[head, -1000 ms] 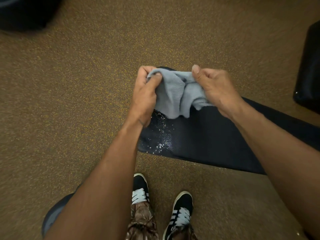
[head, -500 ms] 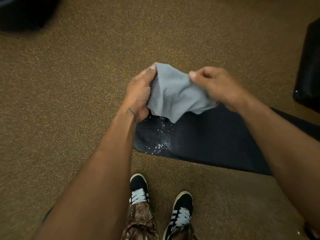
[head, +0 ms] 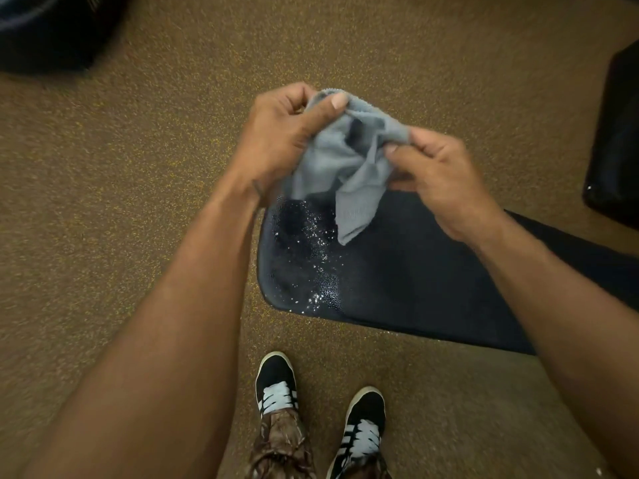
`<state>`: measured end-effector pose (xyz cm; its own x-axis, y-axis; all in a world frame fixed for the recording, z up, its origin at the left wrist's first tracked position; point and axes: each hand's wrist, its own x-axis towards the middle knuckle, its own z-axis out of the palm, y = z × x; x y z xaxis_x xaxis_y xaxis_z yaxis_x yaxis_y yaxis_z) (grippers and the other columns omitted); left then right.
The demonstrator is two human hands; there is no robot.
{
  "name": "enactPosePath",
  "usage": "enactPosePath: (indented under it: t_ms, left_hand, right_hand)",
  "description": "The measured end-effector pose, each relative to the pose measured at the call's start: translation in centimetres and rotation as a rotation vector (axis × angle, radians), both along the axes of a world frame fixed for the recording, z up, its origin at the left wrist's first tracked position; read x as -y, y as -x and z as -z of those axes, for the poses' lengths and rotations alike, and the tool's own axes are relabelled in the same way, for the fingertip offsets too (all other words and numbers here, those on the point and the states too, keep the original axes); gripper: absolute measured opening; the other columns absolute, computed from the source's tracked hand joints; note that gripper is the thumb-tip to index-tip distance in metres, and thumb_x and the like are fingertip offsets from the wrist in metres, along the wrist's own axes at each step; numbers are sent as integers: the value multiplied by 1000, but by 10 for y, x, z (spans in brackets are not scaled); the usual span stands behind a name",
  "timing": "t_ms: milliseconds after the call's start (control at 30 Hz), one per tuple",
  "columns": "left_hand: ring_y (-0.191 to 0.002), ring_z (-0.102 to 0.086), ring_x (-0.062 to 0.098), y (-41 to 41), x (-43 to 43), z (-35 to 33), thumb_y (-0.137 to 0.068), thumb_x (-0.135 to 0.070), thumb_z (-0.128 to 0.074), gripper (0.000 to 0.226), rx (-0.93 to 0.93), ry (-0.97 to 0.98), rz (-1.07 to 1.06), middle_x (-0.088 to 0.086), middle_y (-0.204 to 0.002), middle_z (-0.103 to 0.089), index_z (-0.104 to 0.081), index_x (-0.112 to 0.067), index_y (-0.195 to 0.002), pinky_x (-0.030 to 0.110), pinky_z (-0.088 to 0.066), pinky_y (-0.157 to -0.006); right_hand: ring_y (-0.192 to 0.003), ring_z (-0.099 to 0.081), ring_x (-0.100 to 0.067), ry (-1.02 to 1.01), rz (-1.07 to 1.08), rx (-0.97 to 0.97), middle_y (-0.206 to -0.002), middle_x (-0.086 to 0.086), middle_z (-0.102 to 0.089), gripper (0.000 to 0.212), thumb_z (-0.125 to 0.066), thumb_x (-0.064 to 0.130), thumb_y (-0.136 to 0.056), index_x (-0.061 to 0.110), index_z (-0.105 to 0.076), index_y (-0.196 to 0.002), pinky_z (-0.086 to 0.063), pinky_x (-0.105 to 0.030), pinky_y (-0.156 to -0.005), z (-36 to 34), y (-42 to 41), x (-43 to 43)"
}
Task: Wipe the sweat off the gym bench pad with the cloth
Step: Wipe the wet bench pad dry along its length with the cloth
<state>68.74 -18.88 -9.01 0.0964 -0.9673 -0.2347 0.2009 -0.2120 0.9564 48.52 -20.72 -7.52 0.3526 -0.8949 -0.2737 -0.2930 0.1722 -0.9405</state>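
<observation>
A black gym bench pad [head: 415, 278] runs from the centre toward the right edge. Shiny sweat droplets [head: 313, 236] speckle its left end. A grey cloth [head: 340, 167] hangs bunched in the air just above that end, one corner dangling down toward the droplets. My left hand [head: 283, 136] grips the cloth's upper left part with the thumb on top. My right hand [head: 439, 174] pinches its right side. Both forearms reach in from the bottom corners.
Speckled brown gym flooring [head: 138, 167] surrounds the bench. A dark round object [head: 52, 29] lies at the top left, and a black padded block [head: 619, 143] stands at the right edge. My two black shoes with white laces [head: 276, 385] stand in front of the bench.
The cloth was spread between my hands and is now crumpled into folds. My right hand has dropped lower and my left thumb has come over the cloth's top.
</observation>
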Motion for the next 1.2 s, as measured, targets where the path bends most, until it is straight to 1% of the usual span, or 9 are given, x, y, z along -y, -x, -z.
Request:
enactPosePath:
  t_ms: [133, 267, 367, 500, 667, 833, 1000, 1100, 1200]
  left_hand:
    - [-77, -70, 23, -29, -5, -9, -87, -33, -74, 42, -6, -292, 439, 13, -92, -76, -71, 6, -102, 28, -58, -67]
    - [-80, -73, 22, -40, -12, -4, -86, -17, -71, 12, 39, -309, 545, 9, -88, -76, -73, -5, -84, 28, -58, -72]
    - [-91, -65, 18, -36, -19, 10, -95, -22, -54, 20, -439, -175, 407, -1, -97, -69, -72, -14, -96, 34, -54, -81]
    - [-121, -52, 34, -24, -26, 33, -86, -23, -71, 70, -714, -172, 352, 17, -138, -49, -41, -8, -147, 50, -46, -104]
    - [-105, -73, 30, -27, -23, 33, -80, 5, -70, 82, -413, -364, 157, 10, -144, -52, -45, -31, -150, 41, -62, -79]
    - [-89, -75, 18, -35, -16, 36, -68, -11, -83, 87, -203, -471, -109, 12, -133, -61, -45, -18, -146, 29, -60, -64]
    - [-91, -67, 13, -35, -9, 39, -95, -11, -68, 25, -167, -308, -98, -2, -111, -69, -71, -26, -114, 32, -59, -69]
    - [-94, -73, 16, -37, -6, 34, -83, -11, -77, 37, -143, -332, 20, 3, -116, -74, -73, -13, -119, 32, -61, -75]
    - [-98, -73, 19, -38, -9, 29, -73, -6, -80, 44, 145, -413, 214, 5, -114, -72, -72, -7, -116, 31, -60, -84]
  right_hand:
    - [-75, -59, -15, 68, 77, -27, -71, 3, -63, 26, -43, 9, -89, 6, -67, -79, -49, -29, -71, -9, 8, 12]
    - [-77, -46, -24, -213, 185, 79, -70, -1, -46, 17, -54, 26, -76, 17, -47, -64, -39, -36, -69, -6, 9, 24]
    - [-84, -57, -26, -505, 113, 371, -86, -6, -57, 19, -54, 32, -83, 13, -55, -81, -45, -42, -81, 0, 8, 30]
    - [-127, -53, -34, -749, 23, 463, -139, -14, -55, 75, -42, 70, -90, 12, -56, -135, -41, -52, -106, 15, 9, 19]
    - [-99, -70, -25, -563, 266, 5, -102, -7, -74, 18, -72, 9, -84, 9, -69, -102, -59, -45, -83, 26, 13, 17]
    - [-98, -69, -17, -399, 436, -59, -109, 1, -72, 33, -67, 20, -92, 18, -62, -124, -59, -32, -69, 26, 28, 36]
    - [-126, -50, -13, -165, 314, -256, -146, 13, -42, 49, -64, 28, -92, 41, -46, -136, -45, -44, -104, 30, 37, 45]
    - [-124, -53, -11, -53, 290, -250, -136, 17, -50, 36, -59, 25, -93, 46, -57, -122, -48, -43, -103, 29, 36, 45]
    - [-112, -59, -8, -32, 245, -290, -119, 12, -64, 23, -58, 21, -95, 32, -70, -111, -48, -38, -103, 26, 36, 44]
